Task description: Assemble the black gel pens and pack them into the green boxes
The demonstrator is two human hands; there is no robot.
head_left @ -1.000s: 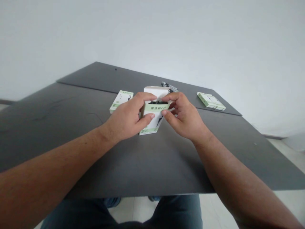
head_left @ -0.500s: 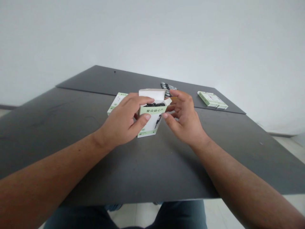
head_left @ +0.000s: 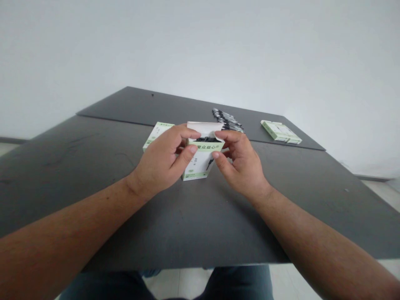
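Observation:
A white and pale green cardboard box [head_left: 198, 166] stands upright on the dark table, its top open and its white lid flap raised at the back. A coiled black cable [head_left: 203, 139] shows inside the opening. My left hand [head_left: 164, 160] grips the box's left side, with the thumb across the front and the fingers over the top edge. My right hand [head_left: 239, 162] holds the upper right corner, with the thumb on the front and the fingers at the side flap.
A flat green-and-white box [head_left: 155, 135] lies just left of the hands, partly behind my left hand. A row of black-and-white cables [head_left: 227, 120] lies behind the box. Another green-and-white box [head_left: 280, 132] lies at the far right. Two joined dark table panels [head_left: 187, 225] end at a white wall.
My right hand has closed back in on the box's upper right corner. The box stays in about the same spot, and the whole view has shifted slightly as my head moved.

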